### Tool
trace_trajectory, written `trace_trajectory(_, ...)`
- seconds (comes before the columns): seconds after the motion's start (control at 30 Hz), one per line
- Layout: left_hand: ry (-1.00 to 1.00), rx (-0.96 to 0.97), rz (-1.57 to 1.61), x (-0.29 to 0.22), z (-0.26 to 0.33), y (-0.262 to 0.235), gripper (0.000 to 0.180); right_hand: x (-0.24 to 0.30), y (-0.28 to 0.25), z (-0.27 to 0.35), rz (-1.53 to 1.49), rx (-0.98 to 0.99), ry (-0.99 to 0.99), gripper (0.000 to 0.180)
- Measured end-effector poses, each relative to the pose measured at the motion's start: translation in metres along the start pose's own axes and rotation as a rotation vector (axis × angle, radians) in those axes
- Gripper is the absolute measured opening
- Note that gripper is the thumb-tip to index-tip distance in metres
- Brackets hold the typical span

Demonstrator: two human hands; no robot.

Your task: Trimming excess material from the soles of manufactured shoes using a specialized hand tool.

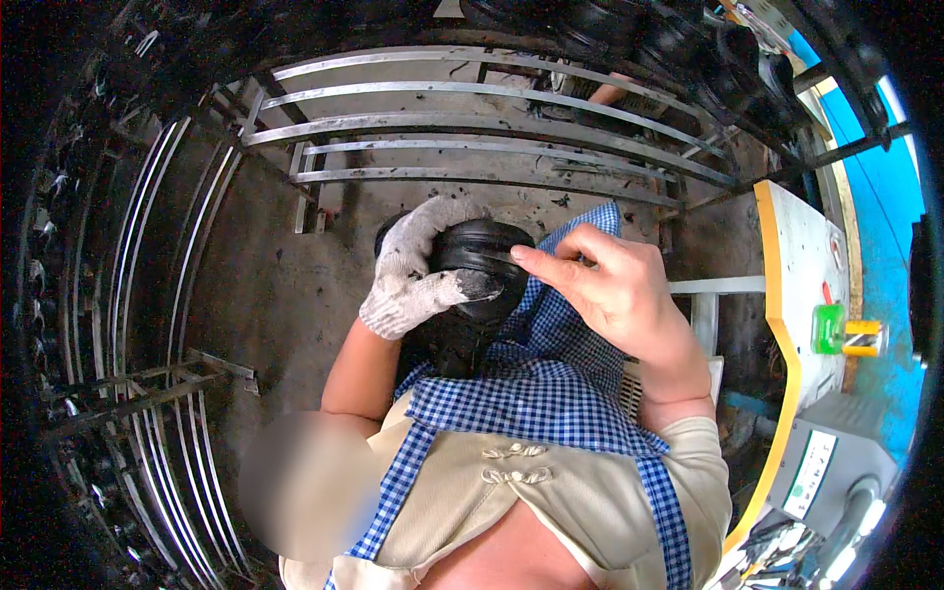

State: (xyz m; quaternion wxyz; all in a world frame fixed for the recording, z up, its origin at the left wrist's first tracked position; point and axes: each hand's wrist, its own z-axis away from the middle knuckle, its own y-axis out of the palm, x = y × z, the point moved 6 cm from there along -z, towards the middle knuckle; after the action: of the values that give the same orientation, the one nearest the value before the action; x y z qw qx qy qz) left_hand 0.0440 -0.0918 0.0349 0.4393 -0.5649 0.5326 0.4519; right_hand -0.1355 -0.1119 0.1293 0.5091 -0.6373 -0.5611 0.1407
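Note:
A black, rounded rubber part (480, 246) with ribbed, shiny sides is held up over my lap. My left hand (418, 265), in a pale knitted glove with dark smudges, is wrapped round it from the left, its thumb across the near side. My bare right hand (615, 285) is at the part's right edge, with a fingertip pressed on the rim and the other fingers curled. What lies under those curled fingers is hidden. Beneath the part is a dark mass (447, 344) against my blue checked apron (531, 403), too dark to make out.
Metal rail racks stand ahead (492, 123) and at the left (177, 285). More black rounded parts (678, 49) are piled at the far right. A white, yellow-edged table (787, 265) at the right holds a green container (828, 327). A grey box-shaped machine (831, 457) is nearer.

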Motion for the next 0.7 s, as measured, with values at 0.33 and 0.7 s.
trace_trajectory(0.33,0.030,-0.020,-0.013,-0.0025,0.0016,0.0014,0.065,-0.0003,0.0049,0.0015,0.041,0.052,-0.031,0.049)
trace_trajectory(0.7,-0.026,-0.035,-0.019,-0.0017,0.0014,0.0015,0.064,-0.0035,0.0032,-0.0017,0.067,0.009,0.031,0.040)
